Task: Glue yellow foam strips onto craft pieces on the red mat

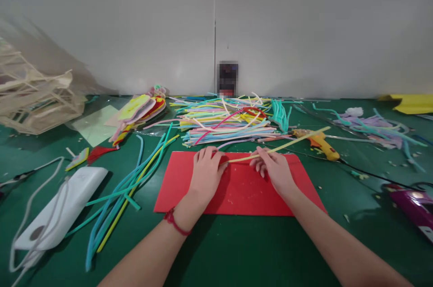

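A pale yellow pipe cleaner [294, 143] slants across the far part of a red board [250, 199], its free end rising to the right. My left hand [207, 172] is closed on its left end, over the left half of the board; the fingertips there are partly hidden. Further along the stem, my right hand [274, 170] pinches it between thumb and forefinger, with the other fingers curled below. Just beyond both hands lies a big pile of pastel pipe cleaners [230, 134].
Blue, green and yellow pipe cleaners [130, 188] lie left of the board, beside a white power bank [64, 215] with a cable. On the right are a yellow glue gun [323, 145] with its black cord and a purple device [411, 206]. A wooden-stick frame [37, 93] stands far left.
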Motion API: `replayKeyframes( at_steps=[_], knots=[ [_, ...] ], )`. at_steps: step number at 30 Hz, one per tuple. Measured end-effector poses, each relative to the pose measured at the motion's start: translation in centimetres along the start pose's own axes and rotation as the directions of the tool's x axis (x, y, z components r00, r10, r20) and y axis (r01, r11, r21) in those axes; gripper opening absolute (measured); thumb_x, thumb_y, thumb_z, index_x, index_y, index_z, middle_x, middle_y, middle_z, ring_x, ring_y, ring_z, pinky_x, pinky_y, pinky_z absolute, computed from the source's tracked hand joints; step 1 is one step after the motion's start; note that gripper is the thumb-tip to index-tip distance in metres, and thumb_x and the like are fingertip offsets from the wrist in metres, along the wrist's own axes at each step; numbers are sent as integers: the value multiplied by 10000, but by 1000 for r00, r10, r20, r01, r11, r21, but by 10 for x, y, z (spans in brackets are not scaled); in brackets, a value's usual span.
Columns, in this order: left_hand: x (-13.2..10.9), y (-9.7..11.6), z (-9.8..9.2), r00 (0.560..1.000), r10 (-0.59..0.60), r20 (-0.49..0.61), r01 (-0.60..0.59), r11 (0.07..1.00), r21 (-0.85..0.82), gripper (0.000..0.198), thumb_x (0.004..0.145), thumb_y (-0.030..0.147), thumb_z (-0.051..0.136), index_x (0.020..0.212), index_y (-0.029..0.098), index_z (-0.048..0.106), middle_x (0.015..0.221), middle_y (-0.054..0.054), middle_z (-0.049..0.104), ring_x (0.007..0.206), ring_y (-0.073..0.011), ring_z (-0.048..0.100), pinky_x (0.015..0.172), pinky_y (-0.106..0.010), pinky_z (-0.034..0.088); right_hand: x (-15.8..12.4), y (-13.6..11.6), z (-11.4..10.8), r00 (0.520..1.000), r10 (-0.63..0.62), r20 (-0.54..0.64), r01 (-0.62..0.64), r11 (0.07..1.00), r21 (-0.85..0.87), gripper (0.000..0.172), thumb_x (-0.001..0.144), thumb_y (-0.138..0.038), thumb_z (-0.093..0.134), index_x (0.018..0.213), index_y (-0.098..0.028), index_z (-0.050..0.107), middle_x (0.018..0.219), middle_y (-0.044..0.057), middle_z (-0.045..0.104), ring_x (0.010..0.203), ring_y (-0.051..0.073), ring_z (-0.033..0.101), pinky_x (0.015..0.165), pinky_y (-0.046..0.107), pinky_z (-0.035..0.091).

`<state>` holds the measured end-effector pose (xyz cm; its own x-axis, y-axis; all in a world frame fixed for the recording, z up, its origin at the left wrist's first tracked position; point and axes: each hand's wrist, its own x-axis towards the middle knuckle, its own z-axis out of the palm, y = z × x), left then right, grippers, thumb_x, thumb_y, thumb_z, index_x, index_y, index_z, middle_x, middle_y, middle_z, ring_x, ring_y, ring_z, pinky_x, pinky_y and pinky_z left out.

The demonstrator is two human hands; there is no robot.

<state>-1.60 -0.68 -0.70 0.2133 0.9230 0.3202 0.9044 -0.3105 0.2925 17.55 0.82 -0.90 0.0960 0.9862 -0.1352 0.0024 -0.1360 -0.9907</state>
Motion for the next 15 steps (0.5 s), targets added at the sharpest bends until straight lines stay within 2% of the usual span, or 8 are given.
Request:
replayKeyframes(
  at_steps=[4,10,15],
  knots=[
    [0,-1,0,997,13,82,-8,998,-61,175,883,248,512,1032,195,587,1034,-77,572,942,-225,556,818,-393,477,0,-1,-6,1000,26,11,-27,993,114,433,708,-562,634,768,-133,653,676,86,688,472,105,530,347,178,377],
    [-1,0,-4,994,-54,93,51,998,36,289,871,255,526,1151,184,541,1184,-120,542,1054,-283,550,868,-438,478,0,-1,-7,997,52,56,-58,992,116,437,717,-566,629,775,-135,663,680,84,692,451,95,520,343,177,381],
    [0,2,-9,987,-82,136,77,996,45,287,859,287,550,1122,173,557,1079,-104,587,981,-270,575,838,-427,489,-3,-3,-7,998,60,24,-62,993,101,426,729,-561,622,775,-140,663,677,83,690,453,100,526,347,184,387]
  ],
)
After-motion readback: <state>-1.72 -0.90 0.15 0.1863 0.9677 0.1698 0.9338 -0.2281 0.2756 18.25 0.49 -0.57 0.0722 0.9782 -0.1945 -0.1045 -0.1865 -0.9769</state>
